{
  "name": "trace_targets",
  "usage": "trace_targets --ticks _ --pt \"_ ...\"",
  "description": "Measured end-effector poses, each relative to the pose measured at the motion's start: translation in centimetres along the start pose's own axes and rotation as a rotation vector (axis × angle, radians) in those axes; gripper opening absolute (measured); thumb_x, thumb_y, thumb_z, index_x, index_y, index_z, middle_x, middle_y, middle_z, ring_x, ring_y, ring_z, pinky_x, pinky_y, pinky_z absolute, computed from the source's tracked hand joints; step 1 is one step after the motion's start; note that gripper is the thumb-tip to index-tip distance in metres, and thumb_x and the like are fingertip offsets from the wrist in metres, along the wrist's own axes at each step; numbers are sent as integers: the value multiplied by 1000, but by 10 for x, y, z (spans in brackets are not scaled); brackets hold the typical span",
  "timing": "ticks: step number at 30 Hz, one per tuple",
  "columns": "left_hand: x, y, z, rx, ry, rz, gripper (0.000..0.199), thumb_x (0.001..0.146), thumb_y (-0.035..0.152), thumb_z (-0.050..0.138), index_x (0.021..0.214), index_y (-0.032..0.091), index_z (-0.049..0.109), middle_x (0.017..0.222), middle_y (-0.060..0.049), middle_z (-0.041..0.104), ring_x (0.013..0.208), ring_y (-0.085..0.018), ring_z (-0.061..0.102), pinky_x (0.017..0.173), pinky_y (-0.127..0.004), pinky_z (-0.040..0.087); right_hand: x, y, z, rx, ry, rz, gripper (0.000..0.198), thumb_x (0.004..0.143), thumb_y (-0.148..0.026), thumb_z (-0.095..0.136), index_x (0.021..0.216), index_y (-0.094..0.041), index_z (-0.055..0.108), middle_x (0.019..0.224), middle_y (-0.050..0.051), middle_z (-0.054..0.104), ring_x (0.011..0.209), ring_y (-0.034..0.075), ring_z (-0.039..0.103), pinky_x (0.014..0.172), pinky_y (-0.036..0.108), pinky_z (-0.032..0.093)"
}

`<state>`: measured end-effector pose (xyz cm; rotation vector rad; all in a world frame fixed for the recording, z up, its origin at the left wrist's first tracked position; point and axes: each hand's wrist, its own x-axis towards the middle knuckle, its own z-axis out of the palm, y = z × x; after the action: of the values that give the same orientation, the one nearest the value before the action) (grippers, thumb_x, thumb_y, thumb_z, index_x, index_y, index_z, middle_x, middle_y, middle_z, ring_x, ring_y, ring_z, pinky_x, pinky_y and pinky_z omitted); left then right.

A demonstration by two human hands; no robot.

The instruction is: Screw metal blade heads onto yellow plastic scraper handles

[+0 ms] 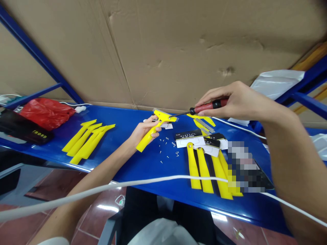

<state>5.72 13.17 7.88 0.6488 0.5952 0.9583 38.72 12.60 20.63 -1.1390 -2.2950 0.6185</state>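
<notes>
My left hand (pixel 146 132) is closed around the handle of a yellow scraper (pixel 151 133), its wide head tilted up toward the right. A clear strip runs along the edge of that head. In my right hand (pixel 227 102) is a screwdriver (pixel 208 107) with a red and black handle. Its shaft points left, and the tip meets the scraper head near a small screw hole. Below the scraper, several small screws and nuts (pixel 167 156) lie scattered on the blue table (pixel 143 170).
Several yellow scraper handles (pixel 88 139) lie at the left, beside a black case (pixel 24 126) and a red plastic bag (pixel 48 114). More yellow scrapers (pixel 204 170) with printed cards (pixel 190 139) lie at the right, near a blurred-out device (pixel 247 166). A white cable (pixel 153 179) crosses the foreground.
</notes>
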Motion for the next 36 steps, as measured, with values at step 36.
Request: trace_targets --ticks 36 --pt "-1 -1 3 -1 29 -1 45 91 1 70 131 18 61 113 -13 77 63 -11 68 47 -18 46 -2 -5 -3 -72 -40 7 47 90 -62 88 113 -22 91 118 12 85 100 29 77 82 41 56"
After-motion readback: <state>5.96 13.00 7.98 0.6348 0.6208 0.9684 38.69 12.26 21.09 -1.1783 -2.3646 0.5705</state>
